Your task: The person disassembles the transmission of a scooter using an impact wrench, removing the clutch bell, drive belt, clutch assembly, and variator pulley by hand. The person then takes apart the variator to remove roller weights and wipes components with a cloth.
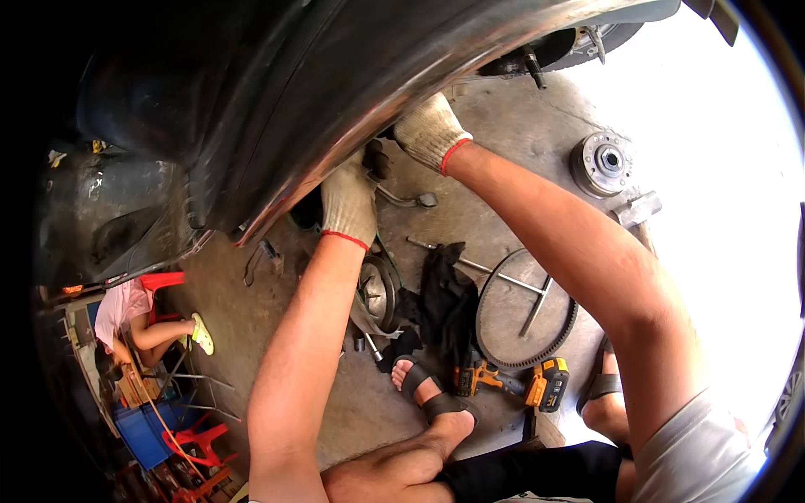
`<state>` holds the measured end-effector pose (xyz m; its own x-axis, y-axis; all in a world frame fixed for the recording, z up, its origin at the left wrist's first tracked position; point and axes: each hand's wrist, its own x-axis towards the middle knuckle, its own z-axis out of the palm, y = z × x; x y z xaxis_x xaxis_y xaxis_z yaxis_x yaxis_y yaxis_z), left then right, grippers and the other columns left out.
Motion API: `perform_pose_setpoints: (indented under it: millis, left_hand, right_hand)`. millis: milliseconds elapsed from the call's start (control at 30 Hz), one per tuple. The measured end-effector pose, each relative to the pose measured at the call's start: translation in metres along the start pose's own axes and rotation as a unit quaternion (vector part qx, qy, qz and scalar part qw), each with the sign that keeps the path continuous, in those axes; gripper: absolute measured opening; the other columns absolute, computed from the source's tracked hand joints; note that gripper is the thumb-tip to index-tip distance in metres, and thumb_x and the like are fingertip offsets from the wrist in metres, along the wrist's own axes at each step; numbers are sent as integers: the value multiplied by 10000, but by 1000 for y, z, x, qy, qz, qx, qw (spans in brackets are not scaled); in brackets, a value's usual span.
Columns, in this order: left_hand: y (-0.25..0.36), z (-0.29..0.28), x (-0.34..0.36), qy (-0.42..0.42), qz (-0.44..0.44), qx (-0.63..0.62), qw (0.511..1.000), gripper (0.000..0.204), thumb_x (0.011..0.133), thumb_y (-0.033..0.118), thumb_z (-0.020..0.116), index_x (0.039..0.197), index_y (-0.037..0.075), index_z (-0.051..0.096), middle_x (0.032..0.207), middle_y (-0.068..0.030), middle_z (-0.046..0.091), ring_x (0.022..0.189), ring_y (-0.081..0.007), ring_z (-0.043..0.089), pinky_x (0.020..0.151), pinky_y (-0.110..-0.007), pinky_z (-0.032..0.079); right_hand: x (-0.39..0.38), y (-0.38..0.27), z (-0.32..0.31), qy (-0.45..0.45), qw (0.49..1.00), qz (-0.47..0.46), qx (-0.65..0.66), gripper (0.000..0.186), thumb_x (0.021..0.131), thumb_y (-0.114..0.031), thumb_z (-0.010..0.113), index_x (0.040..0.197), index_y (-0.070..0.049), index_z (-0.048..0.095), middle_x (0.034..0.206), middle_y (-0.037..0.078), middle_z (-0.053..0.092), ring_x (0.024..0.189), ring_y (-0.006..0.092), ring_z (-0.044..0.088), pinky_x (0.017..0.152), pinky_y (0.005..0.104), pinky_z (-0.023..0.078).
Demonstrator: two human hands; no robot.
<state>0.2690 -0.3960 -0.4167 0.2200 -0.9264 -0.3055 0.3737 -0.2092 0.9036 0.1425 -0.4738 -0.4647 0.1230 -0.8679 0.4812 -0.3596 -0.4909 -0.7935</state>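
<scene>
Both my hands wear off-white knit gloves with red cuffs. They reach under the dark body panel [277, 109] of what looks like a scooter. My left hand [348, 205] is beside a metal lever [407, 199] and above a round metal part [377, 289] of the machine. Further right and higher, my right hand [432, 136] goes in under the panel's lower edge. That panel hides the fingers of both hands, so what they touch cannot be made out.
On the concrete floor lie a toothed drive belt [506, 364], a T-handle wrench [540, 302], black rags [444, 293], a cordless power driver [511, 381], a hammer [639, 210] and a round metal drum [601, 163]. At left, another person [126, 314] sits near red stools [201, 444] and a blue box [142, 436].
</scene>
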Motion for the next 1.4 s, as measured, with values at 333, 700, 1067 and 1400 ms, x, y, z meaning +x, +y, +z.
perform_pose_setpoints:
  millis: [333, 700, 1067, 1400]
  left_hand:
    - [-4, -9, -64, 10, 100, 251, 963, 244, 923, 137, 653, 1077, -52, 647, 998, -37, 684, 885, -128, 567, 845, -291, 462]
    - [-37, -88, -176, -44, 77, 185, 979, 373, 816, -76, 496, 1164, -49, 626, 1147, -84, 702, 1052, -142, 636, 974, -285, 479]
    - [-102, -169, -273, 5, -19, 118, 993, 358, 865, -54, 608, 1221, -21, 628, 1215, -78, 683, 1119, -141, 605, 1004, -292, 472]
    - [-81, -198, -308, -129, -103, -123, 979, 558, 827, -57, 586, 1378, -8, 512, 1309, -85, 613, 1179, -172, 590, 1034, -311, 466]
  right_hand:
    - [-46, -54, -43, -32, 983, 85, 163, 262, 929, -33, 562, 1188, 4, 584, 1019, 264, 669, 972, 401, 658, 832, 396, 532]
    - [-150, -115, -55, -162, 879, 214, 394, 425, 859, 114, 460, 1263, 22, 554, 1180, 86, 657, 1125, 143, 604, 990, 280, 471]
    - [-265, -161, -25, -195, 827, 370, 374, 520, 797, 141, 433, 1284, 11, 559, 1192, 71, 659, 1091, 150, 627, 933, 271, 505]
    - [-284, -181, -17, -166, 788, 436, 401, 479, 834, 88, 474, 1301, 35, 563, 1202, 85, 666, 1138, 169, 610, 1001, 284, 471]
